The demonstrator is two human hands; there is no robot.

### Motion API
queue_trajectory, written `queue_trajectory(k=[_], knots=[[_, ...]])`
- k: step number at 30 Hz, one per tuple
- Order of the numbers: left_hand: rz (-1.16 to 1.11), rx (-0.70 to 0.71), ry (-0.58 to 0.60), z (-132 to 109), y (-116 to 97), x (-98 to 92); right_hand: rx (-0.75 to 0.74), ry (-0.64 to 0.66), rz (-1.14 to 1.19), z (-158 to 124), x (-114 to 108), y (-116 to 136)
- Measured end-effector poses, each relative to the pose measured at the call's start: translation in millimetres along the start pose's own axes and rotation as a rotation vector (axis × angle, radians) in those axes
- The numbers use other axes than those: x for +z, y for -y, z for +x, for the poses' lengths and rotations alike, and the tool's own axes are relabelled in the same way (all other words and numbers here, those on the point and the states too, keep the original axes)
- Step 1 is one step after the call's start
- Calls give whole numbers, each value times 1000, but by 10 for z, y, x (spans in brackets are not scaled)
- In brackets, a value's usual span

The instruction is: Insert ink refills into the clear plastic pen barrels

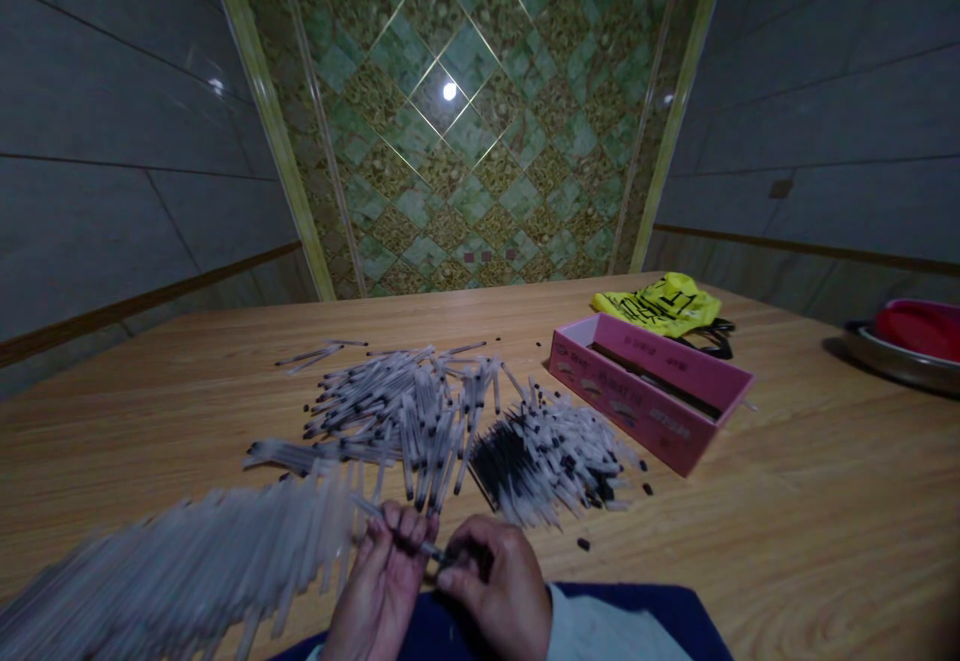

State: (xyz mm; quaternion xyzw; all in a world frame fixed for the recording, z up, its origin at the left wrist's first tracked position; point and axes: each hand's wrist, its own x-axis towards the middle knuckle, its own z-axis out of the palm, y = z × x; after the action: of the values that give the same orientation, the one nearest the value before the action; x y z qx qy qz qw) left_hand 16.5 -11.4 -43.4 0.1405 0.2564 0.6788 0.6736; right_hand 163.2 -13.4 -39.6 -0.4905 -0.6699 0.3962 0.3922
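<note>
In my left hand (386,576) I hold a slim translucent pen (366,505), fingers closed round its barrel, its far end pointing up and left. My right hand (501,571) pinches the dark end of the same pen, so both hands meet on it close to the table's front edge. Beyond them lies a loose pile of pens (382,391) with dark ends. Right of that pile is a heap of short whitish and black pieces (555,451), perhaps pen caps. A large blurred stack of clear barrels (187,561) fills the lower left.
A pink open box (637,406) stands on the wooden table (810,501) at the right. Behind it lies a yellow bag (667,303) with black print. Small black plugs (583,544) are scattered nearby. A metal basin with a red item (919,331) sits at the far right.
</note>
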Motion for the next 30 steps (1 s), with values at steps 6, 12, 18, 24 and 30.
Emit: queue_trajectory(k=[6,12,18,24,30], knots=[[41,0,-16,-29,-29,56,-4,36,-7,33,-7,-35],[44,-2,5,-59,-57,73,-10,81,-32,33,-11,-88],[99,-41,53,-97,-96,88,-11,69,-6,12,0,-105],[368,12,-6,-131,-136,120,40,-41,117,77,-82,-93],[389,-8,-33,-129,-139,147,-1,-79,27,77,-148,5]])
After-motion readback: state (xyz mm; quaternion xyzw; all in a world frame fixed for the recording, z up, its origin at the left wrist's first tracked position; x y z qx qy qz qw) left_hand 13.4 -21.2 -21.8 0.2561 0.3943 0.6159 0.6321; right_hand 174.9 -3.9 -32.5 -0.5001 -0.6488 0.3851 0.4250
